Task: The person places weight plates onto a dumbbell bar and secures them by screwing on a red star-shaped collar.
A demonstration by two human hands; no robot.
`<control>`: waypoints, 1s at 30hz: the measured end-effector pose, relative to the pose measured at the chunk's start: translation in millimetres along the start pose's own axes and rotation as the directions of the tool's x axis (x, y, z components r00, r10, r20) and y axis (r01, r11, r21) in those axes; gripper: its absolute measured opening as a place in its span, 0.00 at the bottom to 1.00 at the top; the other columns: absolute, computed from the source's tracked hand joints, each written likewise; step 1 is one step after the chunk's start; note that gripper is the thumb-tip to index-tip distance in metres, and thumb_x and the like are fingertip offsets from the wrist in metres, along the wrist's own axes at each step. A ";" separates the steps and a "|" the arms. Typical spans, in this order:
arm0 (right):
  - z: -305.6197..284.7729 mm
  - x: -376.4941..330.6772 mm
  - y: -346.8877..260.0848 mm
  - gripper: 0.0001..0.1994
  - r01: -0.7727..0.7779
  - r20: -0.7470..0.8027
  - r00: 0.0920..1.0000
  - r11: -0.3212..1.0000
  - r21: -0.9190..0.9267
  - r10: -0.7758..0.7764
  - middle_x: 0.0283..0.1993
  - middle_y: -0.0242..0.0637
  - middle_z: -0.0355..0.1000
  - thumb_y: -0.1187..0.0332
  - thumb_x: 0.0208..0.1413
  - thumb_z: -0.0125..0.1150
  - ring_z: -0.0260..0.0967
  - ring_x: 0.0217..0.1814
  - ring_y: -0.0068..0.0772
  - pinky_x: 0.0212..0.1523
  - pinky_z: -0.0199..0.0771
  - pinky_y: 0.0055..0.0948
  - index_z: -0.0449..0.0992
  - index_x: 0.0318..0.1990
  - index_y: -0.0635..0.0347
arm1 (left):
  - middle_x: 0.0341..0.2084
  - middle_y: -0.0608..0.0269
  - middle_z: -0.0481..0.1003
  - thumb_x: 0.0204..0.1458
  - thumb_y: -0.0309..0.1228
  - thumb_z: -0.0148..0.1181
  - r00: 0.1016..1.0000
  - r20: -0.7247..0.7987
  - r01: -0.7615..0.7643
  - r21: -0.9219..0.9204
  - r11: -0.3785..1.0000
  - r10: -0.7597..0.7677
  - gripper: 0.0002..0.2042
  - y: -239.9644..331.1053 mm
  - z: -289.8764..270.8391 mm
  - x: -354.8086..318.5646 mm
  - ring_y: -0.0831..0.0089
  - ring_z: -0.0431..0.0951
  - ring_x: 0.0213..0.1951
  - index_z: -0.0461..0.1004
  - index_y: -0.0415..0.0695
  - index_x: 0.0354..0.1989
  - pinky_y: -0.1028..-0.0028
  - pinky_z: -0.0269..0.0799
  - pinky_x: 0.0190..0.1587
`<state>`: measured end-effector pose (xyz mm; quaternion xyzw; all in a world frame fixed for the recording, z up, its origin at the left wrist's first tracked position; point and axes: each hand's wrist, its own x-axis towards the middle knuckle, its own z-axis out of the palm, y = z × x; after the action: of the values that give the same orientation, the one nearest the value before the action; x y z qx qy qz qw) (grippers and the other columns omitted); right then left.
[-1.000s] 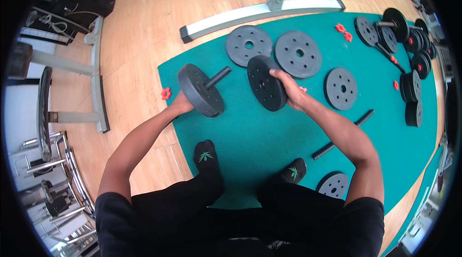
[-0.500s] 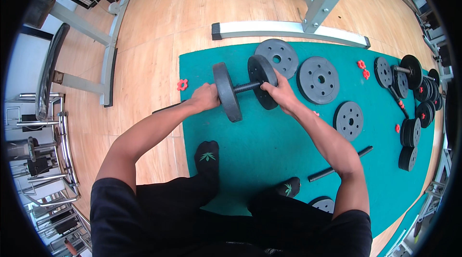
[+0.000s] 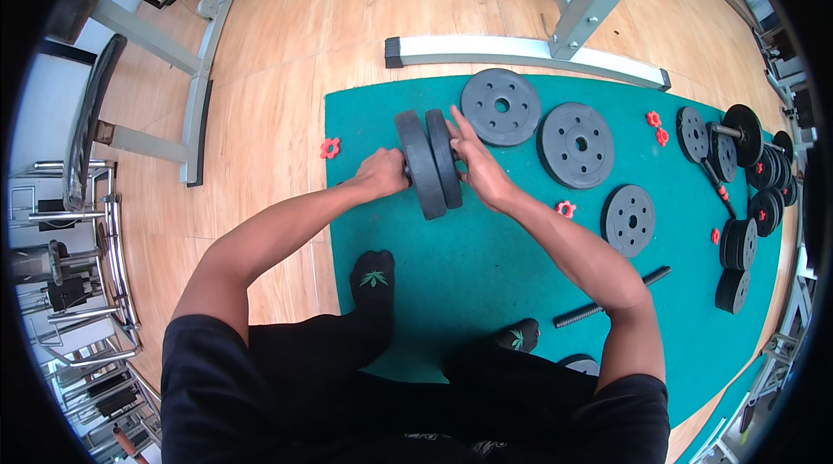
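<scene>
Two thick dark weight plates stand nearly face to face in front of me: a left plate [image 3: 420, 167] and a right plate [image 3: 443, 158], on one dumbbell bar. My left hand [image 3: 382, 174] is closed around the bar's end, against the left plate's outer side. The bar is mostly hidden by the plates and that hand. My right hand [image 3: 480, 172] lies at the outer face of the right plate, its fingers stretched and apart, touching it. Beyond it on the mat lie a grey plate [image 3: 486, 124] and another grey plate [image 3: 568, 160].
The green mat [image 3: 468, 290] also bears a third grey plate [image 3: 614, 219], a threaded bar [image 3: 599, 303], red star nuts, one red nut [image 3: 566, 210] near my right forearm, and stacked plates [image 3: 739, 243] at right. A bench frame foot [image 3: 486, 50] crosses the floor ahead.
The right plate has slid left along the bar, close to the left plate. My right hand moved left with it, and its fingers spread. A red nut near my right forearm came into view.
</scene>
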<state>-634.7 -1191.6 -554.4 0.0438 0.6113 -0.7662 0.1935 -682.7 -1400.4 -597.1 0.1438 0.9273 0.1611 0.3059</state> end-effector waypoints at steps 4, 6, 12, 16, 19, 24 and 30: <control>-27.7 12.4 28.3 0.33 0.006 0.112 0.993 0.960 -0.281 0.027 0.75 0.44 0.49 0.63 0.59 0.42 0.40 0.78 0.41 0.71 0.45 0.45 0.48 0.74 0.52 | 0.30 0.46 0.81 0.44 0.36 0.65 0.994 0.077 -0.078 0.028 0.997 0.076 0.15 -4.9 -3.4 7.2 0.55 0.83 0.34 0.80 0.35 0.33 0.61 0.79 0.41; -30.8 10.5 4.3 0.34 0.000 0.129 0.990 0.940 -0.342 0.047 0.70 0.51 0.56 0.63 0.57 0.44 0.40 0.77 0.48 0.72 0.41 0.46 0.49 0.73 0.55 | 0.27 0.52 0.82 0.45 0.37 0.66 0.948 0.306 -0.069 -0.070 0.995 0.088 0.17 6.0 -30.9 6.0 0.62 0.84 0.29 0.79 0.33 0.34 0.65 0.80 0.38; -58.3 9.0 17.5 0.33 0.331 0.330 0.944 0.067 -0.941 -0.027 0.55 0.44 0.68 0.69 0.49 0.57 0.56 0.66 0.45 0.59 0.55 0.62 0.59 0.65 0.62 | 0.20 0.60 0.80 0.48 0.37 0.64 0.922 0.381 0.129 -0.160 0.979 -0.059 0.16 0.2 -25.3 1.0 0.73 0.80 0.23 0.75 0.32 0.26 0.67 0.76 0.30; -46.4 26.3 26.1 0.37 0.373 0.374 0.925 -0.029 -0.927 -0.069 0.51 0.48 0.72 0.66 0.45 0.62 0.67 0.58 0.49 0.56 0.60 0.60 0.57 0.64 0.70 | 0.21 0.55 0.79 0.47 0.38 0.63 0.940 0.339 0.060 -0.071 0.996 -0.032 0.17 1.2 -26.9 -2.1 0.65 0.80 0.23 0.76 0.33 0.29 0.65 0.76 0.31; -43.4 36.0 17.5 0.39 0.308 0.322 0.945 0.172 -0.936 0.059 0.41 0.52 0.77 0.64 0.41 0.63 0.76 0.45 0.53 0.57 0.62 0.57 0.58 0.62 0.72 | 0.28 0.48 0.80 0.45 0.38 0.63 0.950 0.308 0.047 0.041 0.998 -0.057 0.17 1.6 -25.0 2.7 0.55 0.81 0.30 0.77 0.33 0.34 0.60 0.77 0.37; -31.6 26.6 9.7 0.41 0.284 0.279 0.953 -0.030 -0.958 0.115 0.27 0.53 0.76 0.61 0.36 0.61 0.77 0.34 0.55 0.54 0.64 0.55 0.59 0.61 0.73 | 0.38 0.39 0.78 0.44 0.35 0.61 0.993 0.099 0.054 0.069 0.996 -0.061 0.17 16.0 -19.1 -17.2 0.47 0.79 0.44 0.79 0.34 0.38 0.55 0.74 0.47; -32.7 6.0 1.9 0.42 0.221 0.218 0.971 -0.028 -0.975 0.098 0.27 0.53 0.76 0.57 0.37 0.60 0.76 0.32 0.57 0.54 0.62 0.53 0.59 0.61 0.76 | 0.28 0.42 0.78 0.40 0.33 0.63 0.993 -0.046 -0.095 0.184 0.978 0.105 0.12 24.5 -6.6 -21.9 0.45 0.79 0.35 0.79 0.40 0.31 0.53 0.75 0.40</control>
<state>-645.1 -1162.2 -566.2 -0.2212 0.9493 -0.1032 0.1982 -665.7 -1387.6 -571.2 0.2129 0.9379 0.0949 0.2570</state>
